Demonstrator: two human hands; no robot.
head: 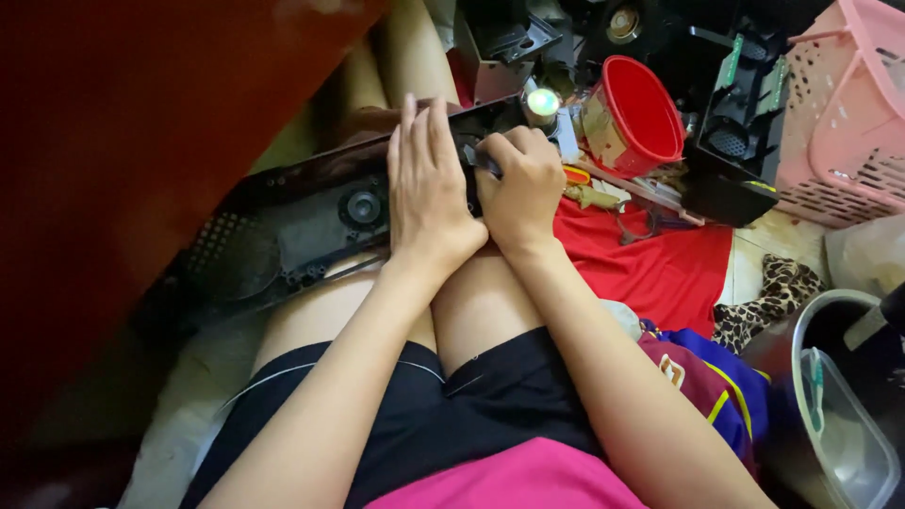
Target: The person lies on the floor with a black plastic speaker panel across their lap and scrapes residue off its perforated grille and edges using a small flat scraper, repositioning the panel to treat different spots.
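Head view looks down on a long black plastic panel (311, 221) lying across the person's bare knees. The left hand (429, 184) rests flat on the panel's right part, fingers straight and pressed together. Just right of it, touching it, the right hand (518, 184) is curled into a fist at the panel's far right end; what the fingers pinch I cannot tell. A red bucket (641, 113) lies tipped on its side beyond the panel's right end, a pink basket (848, 113) farther right. A red cloth (660, 269) spreads on the floor right of the panel.
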